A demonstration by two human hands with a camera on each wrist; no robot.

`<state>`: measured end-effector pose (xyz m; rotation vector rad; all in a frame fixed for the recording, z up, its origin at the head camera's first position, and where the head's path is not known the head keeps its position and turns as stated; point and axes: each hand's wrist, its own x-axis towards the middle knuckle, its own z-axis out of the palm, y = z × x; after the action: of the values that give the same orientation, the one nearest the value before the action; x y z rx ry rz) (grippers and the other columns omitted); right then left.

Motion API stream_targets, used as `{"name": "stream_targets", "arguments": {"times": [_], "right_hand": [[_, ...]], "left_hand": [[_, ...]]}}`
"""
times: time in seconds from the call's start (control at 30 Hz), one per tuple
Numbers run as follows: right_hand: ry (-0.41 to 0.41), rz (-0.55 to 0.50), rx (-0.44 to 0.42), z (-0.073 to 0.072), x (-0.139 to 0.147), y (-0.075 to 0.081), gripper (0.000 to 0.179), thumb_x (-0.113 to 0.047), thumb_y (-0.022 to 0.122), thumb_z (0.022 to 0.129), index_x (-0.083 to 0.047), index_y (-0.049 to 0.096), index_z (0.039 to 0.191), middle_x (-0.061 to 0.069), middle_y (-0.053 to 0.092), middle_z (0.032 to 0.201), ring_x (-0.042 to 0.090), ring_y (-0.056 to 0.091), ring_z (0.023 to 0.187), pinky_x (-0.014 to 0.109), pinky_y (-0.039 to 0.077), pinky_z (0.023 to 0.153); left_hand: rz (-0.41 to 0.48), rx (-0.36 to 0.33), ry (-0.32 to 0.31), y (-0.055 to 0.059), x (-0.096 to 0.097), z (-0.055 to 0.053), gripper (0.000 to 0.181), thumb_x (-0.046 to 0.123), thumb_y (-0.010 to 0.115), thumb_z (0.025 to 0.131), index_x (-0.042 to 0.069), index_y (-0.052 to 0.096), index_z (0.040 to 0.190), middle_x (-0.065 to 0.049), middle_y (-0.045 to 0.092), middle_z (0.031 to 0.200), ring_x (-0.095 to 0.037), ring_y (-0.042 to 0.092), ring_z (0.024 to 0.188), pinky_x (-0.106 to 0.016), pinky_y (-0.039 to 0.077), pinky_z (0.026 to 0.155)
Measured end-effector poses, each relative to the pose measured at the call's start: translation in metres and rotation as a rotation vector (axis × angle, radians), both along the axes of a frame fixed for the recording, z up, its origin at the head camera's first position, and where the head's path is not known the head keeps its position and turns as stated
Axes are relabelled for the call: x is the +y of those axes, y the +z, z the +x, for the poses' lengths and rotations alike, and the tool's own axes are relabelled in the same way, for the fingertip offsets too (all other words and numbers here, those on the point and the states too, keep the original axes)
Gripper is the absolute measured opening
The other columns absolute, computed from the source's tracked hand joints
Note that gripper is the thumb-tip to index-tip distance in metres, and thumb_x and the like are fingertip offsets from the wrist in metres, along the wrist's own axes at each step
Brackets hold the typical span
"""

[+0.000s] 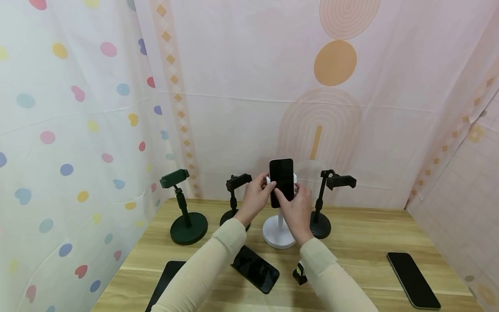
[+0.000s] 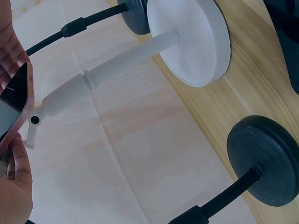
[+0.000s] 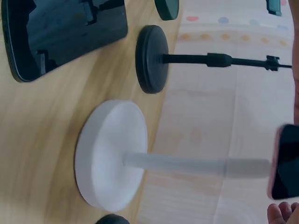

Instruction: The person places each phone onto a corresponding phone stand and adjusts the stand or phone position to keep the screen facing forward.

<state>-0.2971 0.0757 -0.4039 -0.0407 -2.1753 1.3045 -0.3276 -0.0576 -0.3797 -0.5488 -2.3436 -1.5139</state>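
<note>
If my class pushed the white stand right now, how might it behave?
The white stand might tip if pushed high up, since the phone is at the top of a slim post. Its broad base lies flat, so a low push would probably slide it. The post looks straight, so it should feel stiff.

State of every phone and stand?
Raised smartphone, unlit, held by left grip and right grip.
White stand, upright, behind raised smartphone.
Green stand, upright, empty.
Left black stand, upright, empty.
Right black stand, upright, empty.
Middle smartphone, flat, unlit.
Right smartphone, flat, unlit.
Left slab, flat, possibly phone.
</note>
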Motion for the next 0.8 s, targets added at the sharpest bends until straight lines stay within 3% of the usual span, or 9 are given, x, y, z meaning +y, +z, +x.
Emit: {"name": "stream_targets", "arguments": {"times": [0.2, 0.4, 0.6, 0.8], "right_hand": [[0.111, -0.032, -0.045, -0.008, 0.015, 0.014, 0.053, -0.036, 0.055, 0.102, 0.001, 0.049, 0.139, 0.019, 0.055, 0.123, 0.031, 0.056, 0.111, 0.047, 0.047, 0.094], [0.230, -0.063, -0.142, -0.015, 0.025, 0.025, 0.044, -0.033, 0.047, 0.106, -0.004, 0.054, 0.138, 0.017, 0.058, 0.131, 0.033, 0.056, 0.119, 0.050, 0.047, 0.097], [0.236, -0.057, -0.135, -0.014, 0.026, 0.026, 0.040, -0.030, 0.050, 0.106, -0.002, 0.058, 0.133, 0.018, 0.062, 0.125, 0.033, 0.058, 0.115, 0.048, 0.049, 0.093], [0.230, -0.071, -0.118, -0.014, 0.025, 0.025, 0.040, -0.029, 0.052, 0.105, -0.001, 0.058, 0.134, 0.018, 0.063, 0.118, 0.030, 0.060, 0.105, 0.046, 0.050, 0.088]], "left_hand": [[-0.006, 0.005, 0.015, 0.002, -0.001, -0.001, 0.036, 0.019, 0.060, 0.101, 0.002, 0.058, 0.133, -0.007, 0.067, 0.096, -0.017, 0.057, 0.079, -0.030, 0.049, 0.071], [0.016, -0.039, -0.007, 0.002, -0.002, 0.000, 0.037, 0.019, 0.057, 0.103, 0.002, 0.054, 0.136, -0.008, 0.067, 0.106, -0.017, 0.058, 0.089, -0.032, 0.051, 0.079], [0.038, -0.061, -0.014, 0.001, -0.001, 0.000, 0.038, 0.017, 0.056, 0.103, 0.003, 0.052, 0.139, -0.011, 0.067, 0.113, -0.020, 0.060, 0.095, -0.036, 0.051, 0.083], [0.071, -0.076, -0.017, -0.002, 0.001, -0.001, 0.040, 0.016, 0.054, 0.104, 0.003, 0.050, 0.141, -0.014, 0.063, 0.127, -0.023, 0.062, 0.114, -0.040, 0.050, 0.095]]}}
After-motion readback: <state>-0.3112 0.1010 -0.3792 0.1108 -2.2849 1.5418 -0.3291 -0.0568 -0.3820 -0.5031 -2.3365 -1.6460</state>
